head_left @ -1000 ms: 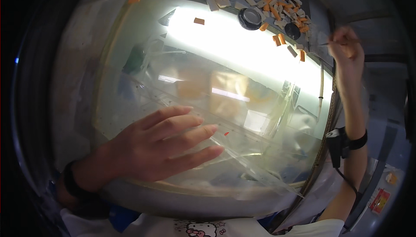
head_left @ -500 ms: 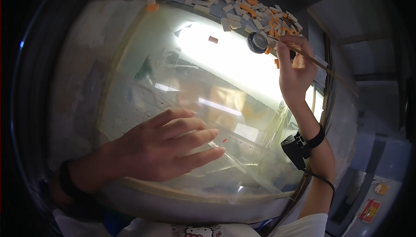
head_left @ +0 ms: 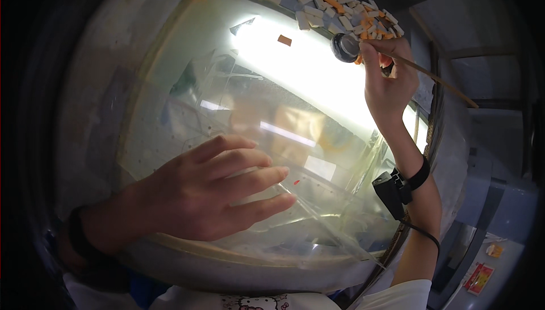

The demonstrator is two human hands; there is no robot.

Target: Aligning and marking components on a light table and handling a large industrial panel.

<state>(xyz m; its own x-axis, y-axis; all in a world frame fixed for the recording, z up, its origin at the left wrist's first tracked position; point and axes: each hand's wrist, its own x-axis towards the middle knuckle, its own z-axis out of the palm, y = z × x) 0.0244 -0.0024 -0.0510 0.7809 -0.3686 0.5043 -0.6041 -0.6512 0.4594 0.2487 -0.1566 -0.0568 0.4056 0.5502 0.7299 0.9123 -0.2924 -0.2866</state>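
Note:
My right hand (head_left: 389,77) pinches a thin brown stick (head_left: 440,80) between thumb and fingers. The stick slants down to the right past the table edge. At its upper left end, next to my thumb, sits a small round black jar (head_left: 344,48) with a grey top; whether the tip touches it is hidden. Over the glass panel (head_left: 170,123), my left hand (head_left: 218,191) is palm down with its fingers apart, holding nothing visible. A narrow clear strip (head_left: 335,228) runs from beside its fingertips toward the lower right. A tiny red speck (head_left: 296,182) lies close by.
Many small white and orange blocks (head_left: 340,9) lie scattered along the far edge. One brown block (head_left: 284,40) rests on the brightly lit strip of glass. My right wrist bears a black device (head_left: 392,188) with a cable. A red packet (head_left: 479,279) lies at lower right.
My right hand has shifted slightly up against the jar, and the stick's outer end stands farther right. The whole view has moved a little. My left hand keeps its pose.

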